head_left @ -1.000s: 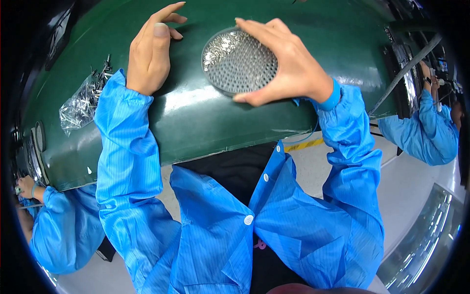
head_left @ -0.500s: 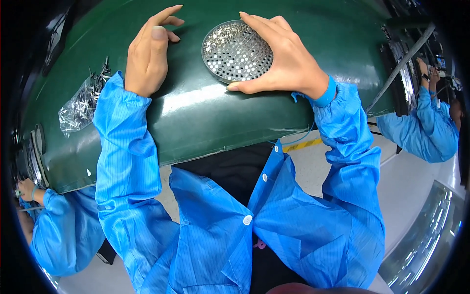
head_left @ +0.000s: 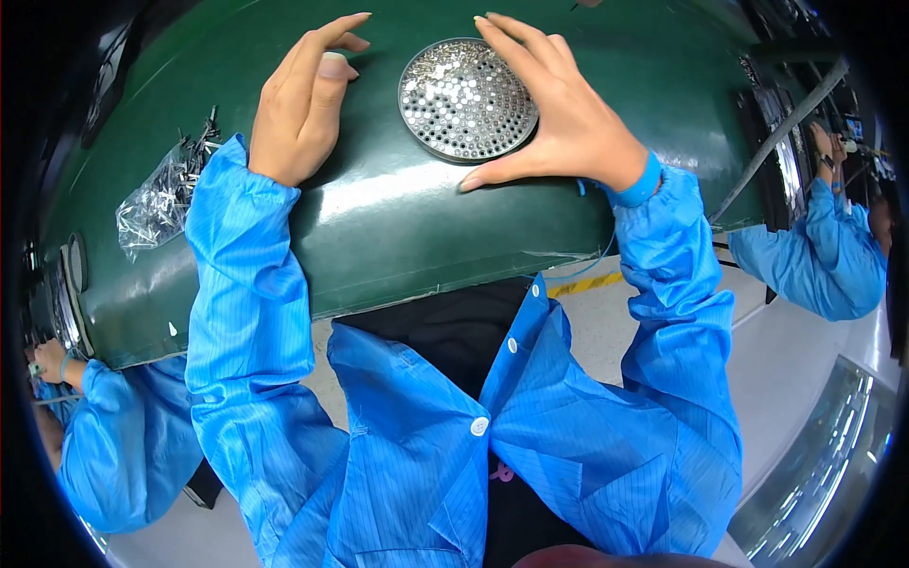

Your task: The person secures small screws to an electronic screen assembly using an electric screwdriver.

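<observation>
A round metal tray [head_left: 464,99] dotted with holes and small silvery parts lies flat on the green worktop [head_left: 398,222]. A clear bag of metal pins [head_left: 161,194] sits well to its left. The right hand [head_left: 559,118] is open, fingers spread, cupping the tray's right rim. The left hand [head_left: 303,99] stands on its edge, loosely open, holding nothing, near the tray.
</observation>
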A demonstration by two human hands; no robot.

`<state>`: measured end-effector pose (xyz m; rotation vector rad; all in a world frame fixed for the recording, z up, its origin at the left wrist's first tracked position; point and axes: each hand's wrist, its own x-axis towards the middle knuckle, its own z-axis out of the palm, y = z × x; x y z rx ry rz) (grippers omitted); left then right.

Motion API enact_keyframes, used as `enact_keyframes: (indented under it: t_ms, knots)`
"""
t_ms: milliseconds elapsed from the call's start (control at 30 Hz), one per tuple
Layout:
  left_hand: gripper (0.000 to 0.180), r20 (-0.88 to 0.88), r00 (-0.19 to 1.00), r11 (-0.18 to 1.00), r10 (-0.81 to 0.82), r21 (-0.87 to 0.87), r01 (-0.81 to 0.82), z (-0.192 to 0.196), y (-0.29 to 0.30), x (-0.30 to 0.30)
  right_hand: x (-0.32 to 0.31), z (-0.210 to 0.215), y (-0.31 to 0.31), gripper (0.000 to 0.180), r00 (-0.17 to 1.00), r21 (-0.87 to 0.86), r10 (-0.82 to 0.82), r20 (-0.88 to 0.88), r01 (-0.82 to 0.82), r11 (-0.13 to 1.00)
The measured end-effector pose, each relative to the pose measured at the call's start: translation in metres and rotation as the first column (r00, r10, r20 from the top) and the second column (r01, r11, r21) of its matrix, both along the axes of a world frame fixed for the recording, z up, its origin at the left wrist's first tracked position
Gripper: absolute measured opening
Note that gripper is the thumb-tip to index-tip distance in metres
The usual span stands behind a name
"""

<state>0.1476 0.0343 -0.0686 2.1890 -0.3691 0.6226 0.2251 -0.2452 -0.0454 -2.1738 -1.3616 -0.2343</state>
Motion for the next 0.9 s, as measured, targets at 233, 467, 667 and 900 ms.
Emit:
enact_keyframes:
  t_ms: [233,467,667,900]
  knots:
    - [0.071,0.017,0.99,0.965,-0.139,0.229,0.132,0.011,-0.008,-0.001,0.017,-0.006,-0.008,0.115,0.984,0.007,0.113,-0.137,-0.113,0.994]
    - [0.091,0.051,0.994,0.906,-0.1,0.418,0.07,0.015,-0.024,-0.005,0.013,-0.005,-0.007,0.113,0.998,0.022,0.003,-0.06,-0.002,1.0]
    - [0.087,0.071,0.994,0.896,-0.08,0.443,0.04,0.011,-0.037,-0.004,0.01,-0.006,-0.007,0.108,0.985,0.125,-0.167,0.054,0.159,0.979]
    - [0.049,-0.01,0.999,0.928,-0.039,0.37,0.04,0.009,-0.047,-0.008,0.032,0.026,-0.037,0.024,0.887,0.53,-0.419,-0.192,0.453,0.717]
